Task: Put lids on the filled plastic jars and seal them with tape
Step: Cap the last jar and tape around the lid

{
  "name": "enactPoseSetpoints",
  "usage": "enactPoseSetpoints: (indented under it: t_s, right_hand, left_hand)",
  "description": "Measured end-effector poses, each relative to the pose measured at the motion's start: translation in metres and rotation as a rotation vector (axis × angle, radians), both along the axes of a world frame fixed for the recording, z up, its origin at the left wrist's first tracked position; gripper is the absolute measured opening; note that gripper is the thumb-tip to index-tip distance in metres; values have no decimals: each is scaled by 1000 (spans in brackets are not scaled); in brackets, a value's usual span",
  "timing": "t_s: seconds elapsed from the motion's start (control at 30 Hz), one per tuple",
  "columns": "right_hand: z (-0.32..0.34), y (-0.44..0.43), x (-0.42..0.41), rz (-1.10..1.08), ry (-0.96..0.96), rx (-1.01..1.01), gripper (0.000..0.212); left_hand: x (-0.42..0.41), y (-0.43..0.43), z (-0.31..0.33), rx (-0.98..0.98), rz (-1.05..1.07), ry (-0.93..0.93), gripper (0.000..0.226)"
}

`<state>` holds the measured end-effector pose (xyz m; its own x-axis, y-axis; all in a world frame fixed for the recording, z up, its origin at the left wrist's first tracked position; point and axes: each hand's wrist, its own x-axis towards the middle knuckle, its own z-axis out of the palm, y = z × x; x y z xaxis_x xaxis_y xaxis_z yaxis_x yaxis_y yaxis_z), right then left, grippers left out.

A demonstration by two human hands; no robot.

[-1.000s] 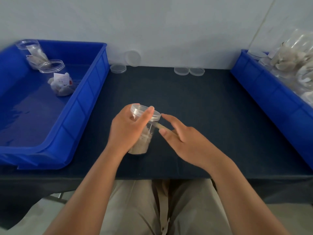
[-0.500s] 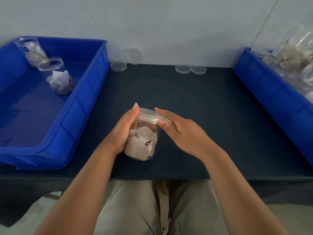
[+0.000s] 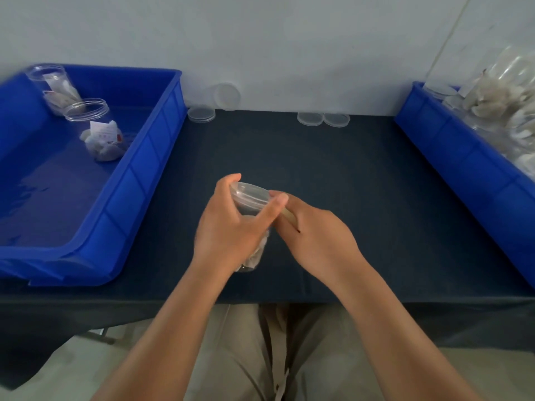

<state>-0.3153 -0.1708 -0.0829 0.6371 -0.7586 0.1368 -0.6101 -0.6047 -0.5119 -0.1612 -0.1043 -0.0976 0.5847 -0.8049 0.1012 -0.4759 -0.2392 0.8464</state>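
A clear plastic jar [image 3: 252, 257] holding pale chunks stands tilted at the middle of the dark table, and a clear lid [image 3: 249, 193] sits on top of it. My left hand [image 3: 228, 227] grips the jar from the left, thumb across the front up to the lid's rim. My right hand [image 3: 315, 235] is against the jar's right side, and a tan strip of tape [image 3: 286, 217] runs from the lid's rim into its fingers. My left hand hides most of the jar's body.
A blue bin [image 3: 139, 180] on the left holds two open filled jars [image 3: 98, 131]. Another blue bin [image 3: 469, 169] on the right holds several filled jars [image 3: 498, 102]. Loose clear lids [image 3: 201, 114] [image 3: 309, 118] lie along the wall at the back.
My left hand has shifted from the jar's side to wrap over its front, turning the jar. My right hand stays at the lid's rim with the tape.
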Motion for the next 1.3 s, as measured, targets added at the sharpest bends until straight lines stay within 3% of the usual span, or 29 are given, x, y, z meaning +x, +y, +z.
enactPoseSetpoints:
  t_s: [0.07,0.2,0.4,0.6,0.83,0.9,1.1,1.17,1.23,1.3]
  right_hand:
    - [-1,-2,-1,-6,-41,83,56]
    - [1,-14,-17,124,-100,346,69]
    - [2,-33,-29,160,-49,261,57]
    - [-1,-53,-27,164,-6,280,50]
    - [-1,-42,-12,156,-73,286,50]
    - [-3,-37,-12,120,-104,271,48]
    - [-6,-18,-17,-18,-171,212,54]
    - [-6,-12,-16,-47,-180,184,54]
    - [-5,-6,-14,-46,-172,144,53]
    - [-5,-2,-11,-38,-173,145,54]
  left_hand:
    - [1,-1,0,-39,21,4,96]
    - [16,-7,2,-76,-5,74,81]
    - [37,-13,6,-76,-153,196,60]
    - [58,-15,-3,-115,-302,395,73]
    - [56,-18,-22,-133,-459,679,73]
    - [55,-18,-21,-103,-456,643,71]
    - [48,-7,1,-235,-194,132,35]
    - [39,-2,5,-121,-198,56,49]
    - [24,2,6,-1,-181,0,86]
    - [11,4,3,-13,-105,-37,109]
